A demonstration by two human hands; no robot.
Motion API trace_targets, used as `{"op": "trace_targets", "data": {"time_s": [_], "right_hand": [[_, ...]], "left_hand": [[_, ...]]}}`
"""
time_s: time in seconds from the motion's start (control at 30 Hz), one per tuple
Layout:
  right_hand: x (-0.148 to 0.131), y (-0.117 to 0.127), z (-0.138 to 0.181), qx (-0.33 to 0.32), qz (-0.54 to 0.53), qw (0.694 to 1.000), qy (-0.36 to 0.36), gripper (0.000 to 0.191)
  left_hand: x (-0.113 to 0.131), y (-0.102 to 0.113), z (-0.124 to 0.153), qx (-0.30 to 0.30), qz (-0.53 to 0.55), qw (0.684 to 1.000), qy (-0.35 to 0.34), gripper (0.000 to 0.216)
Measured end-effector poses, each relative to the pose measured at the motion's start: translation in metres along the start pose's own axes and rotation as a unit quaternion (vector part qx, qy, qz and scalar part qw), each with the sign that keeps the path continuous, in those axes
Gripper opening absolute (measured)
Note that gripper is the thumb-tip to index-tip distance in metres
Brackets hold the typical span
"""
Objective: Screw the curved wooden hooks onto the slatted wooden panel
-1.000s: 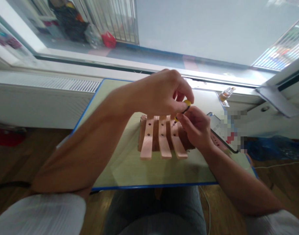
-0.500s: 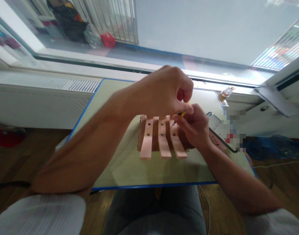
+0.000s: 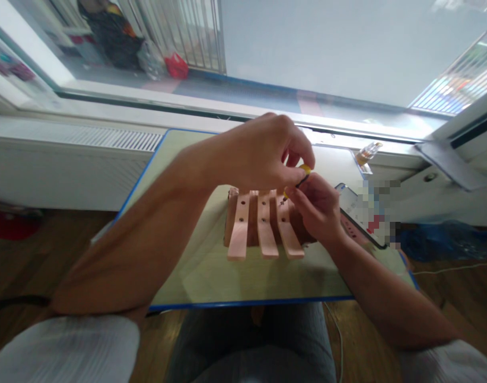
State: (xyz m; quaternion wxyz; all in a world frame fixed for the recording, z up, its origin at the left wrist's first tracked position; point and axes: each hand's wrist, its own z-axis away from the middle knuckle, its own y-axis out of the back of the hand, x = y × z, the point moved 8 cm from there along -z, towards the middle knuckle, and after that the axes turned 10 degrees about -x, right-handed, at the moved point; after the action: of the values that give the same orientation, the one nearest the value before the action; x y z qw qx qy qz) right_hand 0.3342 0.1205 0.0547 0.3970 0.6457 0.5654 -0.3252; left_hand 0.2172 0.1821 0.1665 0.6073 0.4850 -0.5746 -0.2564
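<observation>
A wooden piece with three pale slats fixed across a darker block lies on the small table. Each slat has small holes near its far end. My left hand hovers above the far end of the slats, fingers pinched on the yellow top of a small yellow-and-black screwdriver. My right hand is closed around the lower part of that tool, at the right slat's holes. The tool's tip is hidden by my fingers.
A phone lies on the table right of the wood. A small glass bottle stands on the window sill at the back right. A radiator grille runs along the left. A cable hangs off the table's front right.
My left hand's fingers have shifted round the yellow handle top, covering it half a second ago and showing it again now. The wooden piece and my right hand stay in place.
</observation>
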Motion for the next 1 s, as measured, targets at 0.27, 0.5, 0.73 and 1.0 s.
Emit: {"op": "trace_targets", "data": {"time_s": [0.27, 0.5, 0.73, 1.0], "right_hand": [[-0.004, 0.004, -0.002, 0.033, 0.058, 0.997, 0.024, 0.039], [-0.001, 0.000, 0.000, 0.007, 0.036, 0.999, -0.020, 0.023], [0.006, 0.002, 0.001, 0.006, -0.023, 0.999, -0.026, 0.018], [-0.001, 0.003, -0.001, 0.027, 0.023, 0.999, 0.012, 0.038]], "left_hand": [[-0.001, 0.002, 0.000, 0.049, 0.010, 0.998, 0.022, 0.014], [0.001, 0.003, 0.001, 0.035, 0.008, 0.999, 0.037, 0.009], [0.003, 0.003, 0.004, 0.015, 0.008, 0.999, 0.029, 0.022], [0.003, 0.005, 0.002, 0.022, 0.004, 0.999, 0.028, 0.018]]}}
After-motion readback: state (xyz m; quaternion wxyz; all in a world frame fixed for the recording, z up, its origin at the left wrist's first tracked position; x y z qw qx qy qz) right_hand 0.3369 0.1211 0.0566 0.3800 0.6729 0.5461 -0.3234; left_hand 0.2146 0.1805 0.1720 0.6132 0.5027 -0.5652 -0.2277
